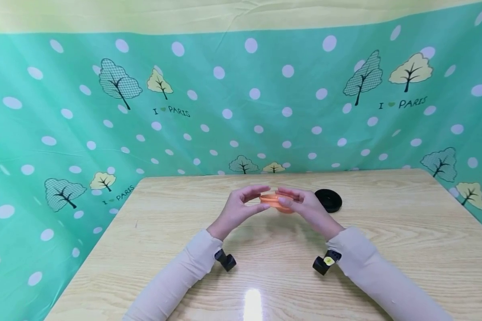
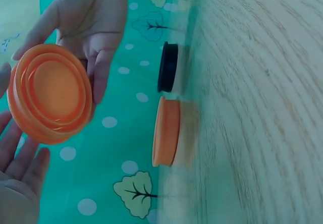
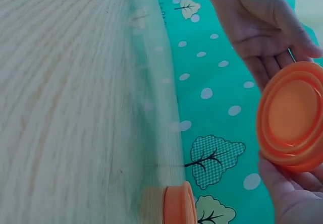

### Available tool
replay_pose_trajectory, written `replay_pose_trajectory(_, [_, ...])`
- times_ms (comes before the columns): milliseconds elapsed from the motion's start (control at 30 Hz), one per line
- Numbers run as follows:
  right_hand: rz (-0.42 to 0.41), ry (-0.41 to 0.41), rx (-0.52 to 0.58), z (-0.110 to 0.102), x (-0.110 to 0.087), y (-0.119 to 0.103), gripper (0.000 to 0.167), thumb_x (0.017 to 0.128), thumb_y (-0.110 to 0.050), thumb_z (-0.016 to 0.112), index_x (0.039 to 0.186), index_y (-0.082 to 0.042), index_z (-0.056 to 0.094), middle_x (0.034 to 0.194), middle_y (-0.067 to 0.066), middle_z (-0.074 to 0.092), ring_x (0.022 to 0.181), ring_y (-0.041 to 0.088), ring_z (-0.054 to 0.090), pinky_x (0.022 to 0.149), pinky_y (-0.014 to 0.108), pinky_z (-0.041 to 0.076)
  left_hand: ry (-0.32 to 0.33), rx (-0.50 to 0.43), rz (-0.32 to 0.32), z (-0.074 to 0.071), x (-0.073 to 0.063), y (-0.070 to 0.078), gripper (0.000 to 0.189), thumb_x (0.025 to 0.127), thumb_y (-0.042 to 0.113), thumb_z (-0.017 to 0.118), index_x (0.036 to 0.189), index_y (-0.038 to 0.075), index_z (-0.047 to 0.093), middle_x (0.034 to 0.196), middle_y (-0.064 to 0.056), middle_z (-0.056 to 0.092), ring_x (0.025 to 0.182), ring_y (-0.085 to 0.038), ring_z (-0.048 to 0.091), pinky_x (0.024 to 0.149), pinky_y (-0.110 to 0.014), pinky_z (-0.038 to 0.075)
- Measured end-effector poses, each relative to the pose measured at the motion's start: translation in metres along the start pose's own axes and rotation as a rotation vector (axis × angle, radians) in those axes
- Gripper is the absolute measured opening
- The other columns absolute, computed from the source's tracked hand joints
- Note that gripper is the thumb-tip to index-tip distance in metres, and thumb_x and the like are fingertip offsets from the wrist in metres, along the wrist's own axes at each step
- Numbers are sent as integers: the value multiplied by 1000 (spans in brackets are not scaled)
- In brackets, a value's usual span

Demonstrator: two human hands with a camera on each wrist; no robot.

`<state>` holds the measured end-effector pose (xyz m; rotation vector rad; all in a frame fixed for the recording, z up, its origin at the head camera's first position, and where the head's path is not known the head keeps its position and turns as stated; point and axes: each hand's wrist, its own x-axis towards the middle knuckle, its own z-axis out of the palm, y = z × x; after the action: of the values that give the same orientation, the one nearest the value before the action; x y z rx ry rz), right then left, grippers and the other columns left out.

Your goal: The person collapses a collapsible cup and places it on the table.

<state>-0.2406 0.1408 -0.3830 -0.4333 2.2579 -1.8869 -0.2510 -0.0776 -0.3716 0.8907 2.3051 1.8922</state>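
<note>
Both hands hold up a round orange collapsible cup (image 2: pixel 55 90), folded flat in concentric rings, above the table. My left hand (image 1: pixel 238 207) grips its left edge, thumb on the near side and fingers on the far side. At the opposite edge my right hand (image 1: pixel 307 208) grips it the same way. In the right wrist view the ringed face of the cup (image 3: pixel 292 114) shows between the hands. A second round orange piece (image 2: pixel 166 132) with a flared rim stands on the table beyond; the right hand overlaps it in the head view.
A black round shallow piece with a rim (image 1: pixel 328 200) lies on the wood-grain table (image 1: pixel 164 236), right of the hands. Behind the table's far edge hangs a green dotted cloth (image 1: pixel 209 107) printed with trees. Small black cameras are strapped to both wrists.
</note>
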Motion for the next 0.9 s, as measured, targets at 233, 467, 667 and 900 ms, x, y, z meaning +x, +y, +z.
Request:
replay_pose_trajectory(233, [-105,23,15,6,-1,-1,67,83,-22,74,140,-4,43,141,12,47,120,23,53,85,21,51,-76,6,3,-4,-1,18,76,81,8,74,145,2,34,148,-12,37,137,-22,33,110,-42,30])
replay_pose_trajectory(467, [-238,12,28,9,-4,-4,79,78,-12,78,143,1,36,143,14,44,125,24,48,92,18,45,-186,-30,-107,-6,-1,19,91,80,10,75,150,3,17,155,-11,21,140,-28,24,113,-40,24])
replay_pose_trajectory(667, [-312,-30,72,10,-4,-1,86,76,-6,78,147,-2,29,148,13,37,131,24,41,97,19,42,-215,-26,-97,-4,-2,18,89,80,1,73,149,0,17,155,-12,20,140,-23,25,114,-39,20])
replay_pose_trajectory(900, [-305,-51,39,12,-4,0,90,75,-9,79,148,-8,27,151,8,32,133,25,38,97,20,42,-194,-21,-89,-3,-7,20,87,78,-2,74,148,0,22,153,-11,25,137,-23,32,113,-38,25])
